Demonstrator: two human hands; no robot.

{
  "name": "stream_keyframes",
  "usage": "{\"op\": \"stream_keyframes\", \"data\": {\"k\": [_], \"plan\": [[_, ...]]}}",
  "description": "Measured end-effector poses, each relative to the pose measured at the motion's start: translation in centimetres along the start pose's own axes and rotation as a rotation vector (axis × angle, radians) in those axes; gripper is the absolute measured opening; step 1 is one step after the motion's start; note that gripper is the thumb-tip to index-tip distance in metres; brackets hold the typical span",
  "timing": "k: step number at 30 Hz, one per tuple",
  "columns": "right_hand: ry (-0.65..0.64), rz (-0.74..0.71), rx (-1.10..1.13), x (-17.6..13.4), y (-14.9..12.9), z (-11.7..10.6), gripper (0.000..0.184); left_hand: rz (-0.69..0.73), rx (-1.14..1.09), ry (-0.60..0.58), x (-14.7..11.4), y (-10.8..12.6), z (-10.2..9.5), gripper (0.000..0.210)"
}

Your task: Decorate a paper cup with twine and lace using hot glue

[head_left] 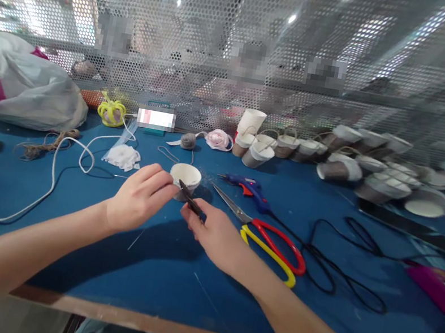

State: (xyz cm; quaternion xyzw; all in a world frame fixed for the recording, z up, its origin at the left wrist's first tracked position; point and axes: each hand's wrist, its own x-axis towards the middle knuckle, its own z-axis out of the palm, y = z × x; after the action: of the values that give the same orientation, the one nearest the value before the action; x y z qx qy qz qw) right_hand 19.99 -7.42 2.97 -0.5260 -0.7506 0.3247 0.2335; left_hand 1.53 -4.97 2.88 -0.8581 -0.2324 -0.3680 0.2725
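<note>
My left hand (142, 195) is closed in a pinch at the left side of a small white-rimmed paper cup (187, 174). What lies between its fingertips is hidden. A slim black pointed tool (189, 196) is held in my right hand (213, 231), its tip against or just before the cup's near side; its exact kind is unclear. Right of the cup lie a blue glue gun (245, 185) and large scissors (264, 237) with red and yellow handles. Behind the cup sits a small ball of grey cord (188, 140), with a loose strand trailing toward the cup.
Several handled paper cups (259, 153) stand along the back right. A pink ribbon roll (219, 139), white trimmings (123, 156), twine (51, 145) and a plastic bag (21, 85) lie at the back and left. A white cable (51, 182) and a black cord (329, 266) cross the blue table.
</note>
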Motion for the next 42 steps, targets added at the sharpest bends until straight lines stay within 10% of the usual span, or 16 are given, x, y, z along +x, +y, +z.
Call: {"op": "stream_keyframes", "data": {"k": [6, 11, 14, 17, 21, 27, 32, 39, 42], "plan": [[0.000, -0.020, -0.032, 0.1, 0.1, -0.1, 0.023, -0.136, -0.220, 0.016, 0.4, 0.3, 0.0, 0.012], [0.173, -0.089, -0.153, 0.5, 0.1, 0.0, 0.017, -1.116, -1.061, -0.081, 1.2, 1.5, 0.8, 0.020], [0.223, -0.095, -0.188, 0.8, 0.2, -0.3, 0.014, -1.328, -1.316, -0.154, 0.9, 1.6, 1.0, 0.026], [0.261, -0.024, -0.166, 1.2, 0.8, -1.3, 0.017, -1.129, -0.924, -0.070, -0.2, 1.6, -0.1, 0.028], [0.329, 0.051, -0.115, 1.9, 1.5, -2.8, 0.020, -0.491, -0.324, -0.072, -2.4, 4.7, -2.6, 0.023], [0.338, 0.057, -0.045, 2.4, 1.2, -3.0, 0.021, -0.104, -0.212, -0.612, -4.3, 14.6, -1.4, 0.058], [0.310, 0.063, -0.037, 2.4, 0.0, -3.3, 0.022, 0.255, -0.730, -0.458, -2.2, 17.8, 1.2, 0.032], [0.295, 0.020, -0.119, 2.2, -0.4, -4.0, 0.021, -0.035, -0.702, -0.316, -0.7, 12.1, -1.7, 0.029], [0.282, -0.004, -0.136, 2.6, -0.7, -3.6, 0.019, -0.150, -0.555, -0.452, -0.6, 9.6, -2.1, 0.031]]}}
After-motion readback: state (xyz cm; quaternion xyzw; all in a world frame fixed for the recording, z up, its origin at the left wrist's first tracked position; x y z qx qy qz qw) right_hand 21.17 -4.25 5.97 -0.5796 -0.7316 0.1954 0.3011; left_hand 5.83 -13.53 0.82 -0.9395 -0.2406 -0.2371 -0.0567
